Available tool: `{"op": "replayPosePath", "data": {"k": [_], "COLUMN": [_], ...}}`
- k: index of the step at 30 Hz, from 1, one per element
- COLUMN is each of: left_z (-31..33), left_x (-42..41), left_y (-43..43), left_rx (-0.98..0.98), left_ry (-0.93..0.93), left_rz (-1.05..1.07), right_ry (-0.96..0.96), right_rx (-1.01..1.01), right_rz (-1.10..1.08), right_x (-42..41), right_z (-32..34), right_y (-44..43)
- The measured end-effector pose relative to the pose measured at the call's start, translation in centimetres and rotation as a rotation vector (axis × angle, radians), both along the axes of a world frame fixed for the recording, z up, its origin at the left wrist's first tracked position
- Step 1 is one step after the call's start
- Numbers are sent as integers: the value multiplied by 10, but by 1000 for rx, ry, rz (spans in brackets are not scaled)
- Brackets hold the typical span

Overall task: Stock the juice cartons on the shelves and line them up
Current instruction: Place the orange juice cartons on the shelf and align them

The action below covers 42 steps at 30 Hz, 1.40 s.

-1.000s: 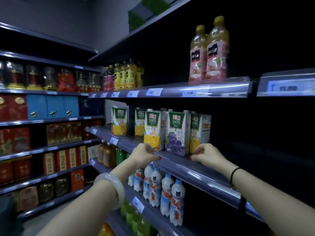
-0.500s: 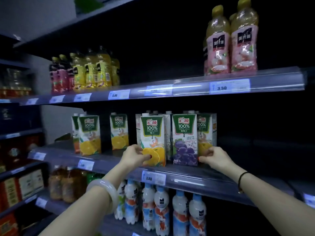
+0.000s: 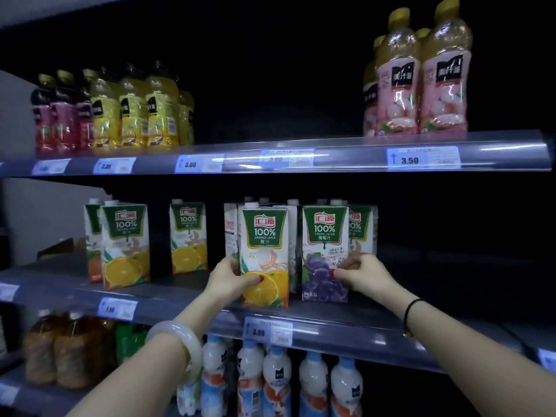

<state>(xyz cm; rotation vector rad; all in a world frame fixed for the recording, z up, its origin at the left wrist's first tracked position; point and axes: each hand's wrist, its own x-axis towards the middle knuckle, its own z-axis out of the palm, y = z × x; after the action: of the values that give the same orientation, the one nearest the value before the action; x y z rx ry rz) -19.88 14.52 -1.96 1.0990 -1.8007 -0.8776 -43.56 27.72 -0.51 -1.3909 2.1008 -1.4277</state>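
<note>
Nearest the camera, a pale translucent bangle (image 3: 177, 338) sits on the left wrist and a thin black cord band (image 3: 410, 314) on the right. Below the forearms, on the lower shelf, stand white plastic bottles with blue caps (image 3: 276, 374), with amber-brown bottles (image 3: 60, 350) toward that shelf's left end.

The hands are apart, each clamped on its own carton. The left hand (image 3: 231, 279) grips the tall white and green orange juice carton (image 3: 264, 236), thumb laid across the orange picture on its front and fingers wrapped round its left side. The right hand (image 3: 361, 273) grips the white and green grape juice carton (image 3: 325, 236) low on its right side, thumb on the front. Both cartons stand upright, side by side with a narrow gap between them, near the front edge of the grey middle shelf (image 3: 180, 299), above a blue price tag (image 3: 267, 331). More cartons stand close behind them.

Toward the shelf's left end stand a single orange carton (image 3: 188, 236) and a pair of orange cartons (image 3: 126, 245), well apart from the held ones.

On the upper shelf (image 3: 331, 158) stand pink-labelled juice bottles (image 3: 421, 85) at the right and yellow-labelled bottles (image 3: 144, 115) beside red-labelled bottles (image 3: 57, 115) at the left.
</note>
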Motion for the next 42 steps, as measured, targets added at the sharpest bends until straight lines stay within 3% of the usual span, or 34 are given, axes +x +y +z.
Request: {"op": "replayPosePath", "data": {"k": [6, 15, 27, 36, 42], "left_z": [1, 0, -5, -1, -1], "left_x": [-9, -17, -33, -44, -42], "left_y": [-13, -27, -33, -31, -30], "left_rx": [43, 198, 214, 237, 255], "left_ry": [96, 289, 347, 322, 329], "left_rz": [-97, -211, -275, -319, -342], "right_ry": [28, -13, -239, -220, -31], "right_rx": [3, -81, -153, -229, -221], "right_rz": [114, -8, 9, -57, -245], "right_x": [12, -32, -52, -67, -77], "right_z": [-3, 0, -1, -6, -14], "right_y": [-15, -2, -12, -16, -23]}}
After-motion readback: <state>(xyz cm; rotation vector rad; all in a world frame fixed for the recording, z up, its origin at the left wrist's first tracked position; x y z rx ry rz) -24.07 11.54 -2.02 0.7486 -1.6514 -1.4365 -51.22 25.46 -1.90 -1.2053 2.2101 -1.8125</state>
